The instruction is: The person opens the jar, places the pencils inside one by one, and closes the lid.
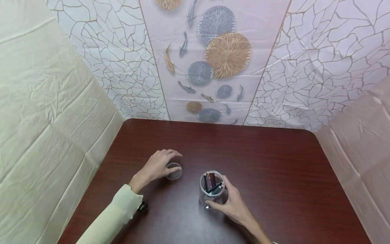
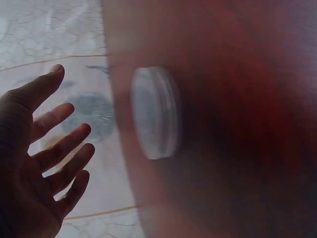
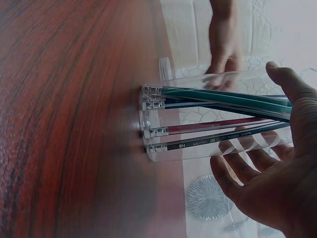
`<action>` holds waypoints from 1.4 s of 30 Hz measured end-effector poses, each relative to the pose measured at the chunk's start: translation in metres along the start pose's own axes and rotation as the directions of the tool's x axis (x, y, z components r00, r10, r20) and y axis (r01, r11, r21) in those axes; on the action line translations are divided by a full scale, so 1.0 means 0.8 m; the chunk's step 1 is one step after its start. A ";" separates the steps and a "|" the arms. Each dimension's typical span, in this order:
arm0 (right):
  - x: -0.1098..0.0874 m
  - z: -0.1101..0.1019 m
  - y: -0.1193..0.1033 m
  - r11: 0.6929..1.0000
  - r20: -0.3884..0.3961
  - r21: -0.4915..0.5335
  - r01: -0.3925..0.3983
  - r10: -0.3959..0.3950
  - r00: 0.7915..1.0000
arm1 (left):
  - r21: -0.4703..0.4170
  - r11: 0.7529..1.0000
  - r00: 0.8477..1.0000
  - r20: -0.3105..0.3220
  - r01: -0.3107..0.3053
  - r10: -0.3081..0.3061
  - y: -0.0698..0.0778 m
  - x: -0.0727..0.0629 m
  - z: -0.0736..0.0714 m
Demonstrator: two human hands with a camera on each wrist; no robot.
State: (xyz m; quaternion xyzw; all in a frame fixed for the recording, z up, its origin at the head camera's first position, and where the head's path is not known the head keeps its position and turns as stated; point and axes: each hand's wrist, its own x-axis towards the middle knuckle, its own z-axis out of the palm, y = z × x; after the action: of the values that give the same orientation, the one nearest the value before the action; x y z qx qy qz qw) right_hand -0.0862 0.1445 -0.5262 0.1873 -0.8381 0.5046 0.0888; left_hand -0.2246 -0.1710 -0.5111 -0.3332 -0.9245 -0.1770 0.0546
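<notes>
My right hand point(image 1: 234, 203) holds a clear round jar point(image 1: 202, 199) from its right side, thumb on the near side and fingers around the far side. Several pencils point(image 3: 213, 136), green, blue, red and black, stand in it with their metal-banded eraser ends at the bottom. To the left, a clear round lid point(image 1: 174, 173) lies on the table. My left hand point(image 1: 158, 164) is over the lid's left side, fingers spread and slightly bent. In the left wrist view a gap shows between those fingertips point(image 2: 88, 148) and the lid point(image 2: 156, 114).
The dark red-brown wooden table point(image 1: 274, 162) carries the jar and lid. A patterned cloth point(image 1: 201, 51) hangs behind its far edge. Pale cloth walls point(image 1: 55, 112) rise along the left and right sides. A dark round object point(image 1: 142, 205) is at the left cuff.
</notes>
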 end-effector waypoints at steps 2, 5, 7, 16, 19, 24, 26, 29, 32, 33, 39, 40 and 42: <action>0.000 0.000 0.000 1.000 -0.001 -0.002 0.002 -0.002 1.000 | 0.008 1.000 1.000 0.021 0.015 -0.015 -0.005 -0.005 0.009; 0.000 0.001 0.000 1.000 0.003 -0.004 -0.011 0.011 1.000 | 0.011 0.999 0.998 0.046 0.037 -0.038 -0.009 -0.012 0.020; -0.001 0.001 0.000 1.000 0.003 -0.006 -0.016 0.016 1.000 | 0.012 0.998 0.997 0.063 0.054 -0.054 -0.009 -0.016 0.026; 0.000 0.000 0.000 1.000 -0.001 -0.015 -0.001 0.001 1.000 | 0.025 0.997 0.991 0.111 0.075 -0.078 -0.003 -0.026 0.038; -0.001 0.000 0.000 1.000 0.001 -0.012 -0.010 0.010 1.000 | 0.029 0.996 0.989 0.121 0.081 -0.083 -0.002 -0.029 0.040; -0.001 0.000 0.001 1.000 0.007 0.004 -0.023 0.023 1.000 | 0.039 0.996 0.989 0.117 0.084 -0.088 -0.003 -0.033 0.045; -0.001 0.000 0.001 1.000 0.009 0.004 -0.024 0.024 1.000 | 0.042 0.995 0.989 0.116 0.085 -0.090 -0.003 -0.034 0.046; -0.001 0.000 0.000 1.000 0.011 0.005 -0.026 0.025 1.000 | 0.038 0.996 0.989 0.114 0.086 -0.090 -0.004 -0.035 0.048; -0.001 0.000 0.000 1.000 0.012 0.007 -0.029 0.029 1.000 | 0.033 0.996 0.990 0.111 0.085 -0.088 -0.004 -0.036 0.048; -0.001 0.000 0.000 1.000 0.012 0.007 -0.029 0.029 1.000 | 0.031 0.996 0.991 0.107 0.083 -0.086 -0.004 -0.036 0.048; -0.002 0.000 0.001 1.000 0.011 0.011 -0.027 0.027 1.000 | 0.035 0.996 0.992 0.099 0.077 -0.081 -0.004 -0.036 0.049; -0.002 0.000 0.001 1.000 0.011 0.011 -0.028 0.028 1.000 | 0.036 0.996 0.992 0.100 0.077 -0.081 -0.004 -0.036 0.049; -0.002 0.000 0.001 0.999 0.011 0.012 -0.030 0.030 0.999 | 0.039 0.996 0.991 0.106 0.076 -0.080 -0.004 -0.036 0.049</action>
State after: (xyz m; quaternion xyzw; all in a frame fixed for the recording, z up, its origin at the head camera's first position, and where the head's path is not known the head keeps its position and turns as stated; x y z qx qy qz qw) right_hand -0.0850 0.1449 -0.5273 0.1781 -0.8383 0.5098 0.0754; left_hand -0.2039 -0.1759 -0.5548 -0.3048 -0.9413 -0.1448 0.0033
